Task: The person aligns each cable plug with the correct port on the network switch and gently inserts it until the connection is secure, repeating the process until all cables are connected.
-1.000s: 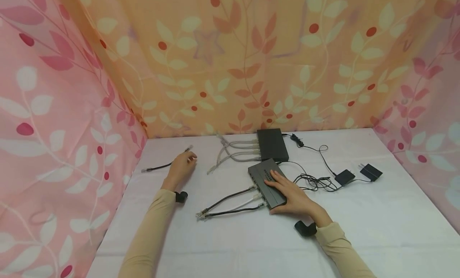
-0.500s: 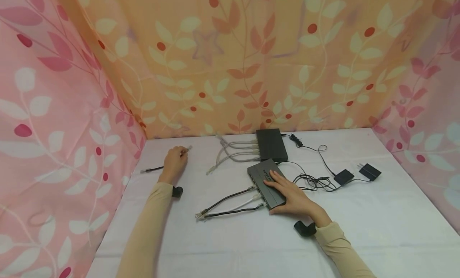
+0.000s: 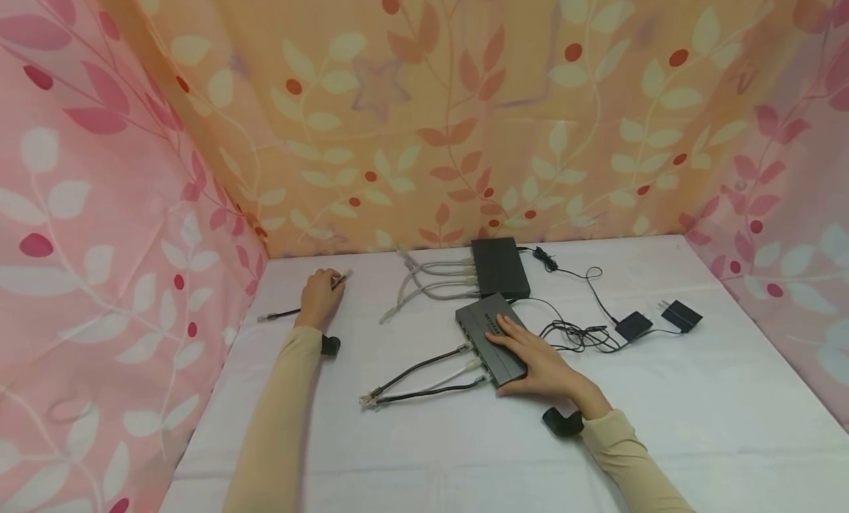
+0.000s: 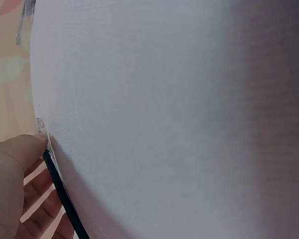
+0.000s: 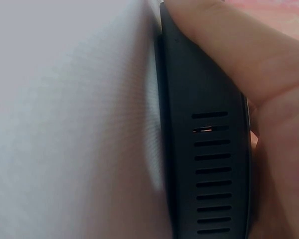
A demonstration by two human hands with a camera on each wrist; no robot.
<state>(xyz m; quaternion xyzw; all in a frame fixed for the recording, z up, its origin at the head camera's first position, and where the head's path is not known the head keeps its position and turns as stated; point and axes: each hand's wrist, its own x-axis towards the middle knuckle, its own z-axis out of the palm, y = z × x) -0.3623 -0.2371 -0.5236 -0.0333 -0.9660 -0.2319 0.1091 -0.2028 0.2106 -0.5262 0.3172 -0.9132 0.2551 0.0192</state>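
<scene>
A short black network cable [image 3: 285, 315] lies at the left of the table. My left hand [image 3: 321, 299] pinches it near its far clear plug [image 3: 346, 274]; in the left wrist view the thumb [image 4: 32, 147] presses on that end, and the dark cable [image 4: 65, 196] runs down past the fingers. My right hand [image 3: 540, 362] holds the grey NETGEAR network switch [image 3: 487, 318], fingers spread over its top and thumb at its near edge. The right wrist view shows the switch's slotted side [image 5: 209, 164] beside the thumb [image 5: 239, 55]. Two black cables and one white cable [image 3: 434, 386] are plugged into its left side.
Behind the grey switch is a black box [image 3: 499, 266] with several grey cables [image 3: 438, 286] in its left side. Black power cords and two adapters [image 3: 633, 326] [image 3: 682, 316] lie to the right. Floral cloth [image 3: 431, 115] hangs around the white table.
My left hand has moved slightly left, over the short black cable, and its fingers have taken hold near the far plug. The right hand and the grey switch have stayed in place.
</scene>
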